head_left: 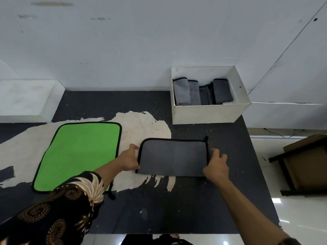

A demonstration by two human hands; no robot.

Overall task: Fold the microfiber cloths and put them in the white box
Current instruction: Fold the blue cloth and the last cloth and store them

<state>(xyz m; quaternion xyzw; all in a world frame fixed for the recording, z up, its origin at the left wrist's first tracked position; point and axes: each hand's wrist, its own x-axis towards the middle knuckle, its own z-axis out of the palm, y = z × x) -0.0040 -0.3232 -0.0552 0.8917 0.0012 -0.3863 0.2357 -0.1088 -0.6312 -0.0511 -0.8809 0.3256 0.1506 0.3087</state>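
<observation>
Dark speckled tabletop (194, 206), worn to pale patches toward the middle, set against a white wall; entries run from the near edge outward. Patterned sleeve (58, 209): on the left arm, lower left; the right arm is bare. Left hand (129, 159): against the left edge of the grey cloth (172, 157), thumb by the near corner, forefinger toward the far one; whether it pinches the hem cannot be told. Right hand (216, 165): fingers curled over the same cloth's right edge, apparently gripping it; the two hands are well apart, one at each short side. Grey cloth: black-hemmed, flat between the hands, judged folded once, with a hanging loop at its far right corner. Green cloth (79, 154): same hem, spread open and unfolded, just left of the left hand; the left forearm passes over its near right corner. White box (210, 114): far right of the table, holding several folded cloths (203, 91) on end, with room left at its right. Risks, as judgement: if only the top layer is caught in the next fold, the layers may slip and the edges misalign; a loose bundle may spring open on the way to the box or topple those standing inside; the forearm may drag the green cloth askew
</observation>
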